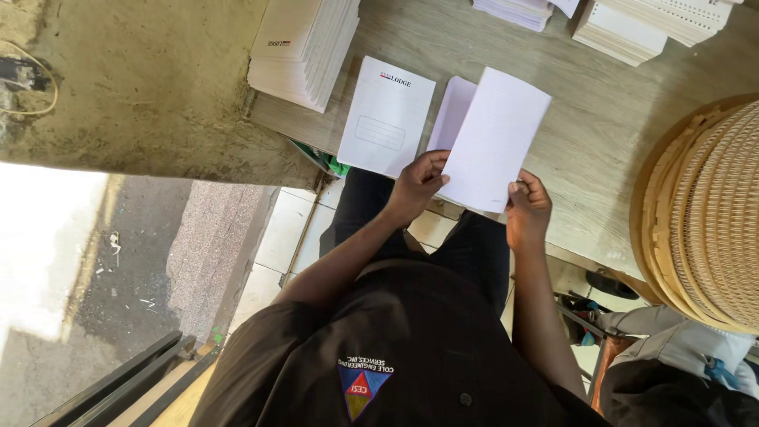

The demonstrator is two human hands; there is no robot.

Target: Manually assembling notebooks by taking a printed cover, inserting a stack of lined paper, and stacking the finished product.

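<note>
- The left hand (417,186) and right hand (527,207) each pinch a lower corner of a blank white sheet (494,138), held tilted above the table's (601,134) near edge.
- Just behind it lies a pale booklet (452,111), beside a white cover (387,115).
- Farther back stands a stack of booklets (304,47); a woven basket (711,213) sits at the right.
</note>
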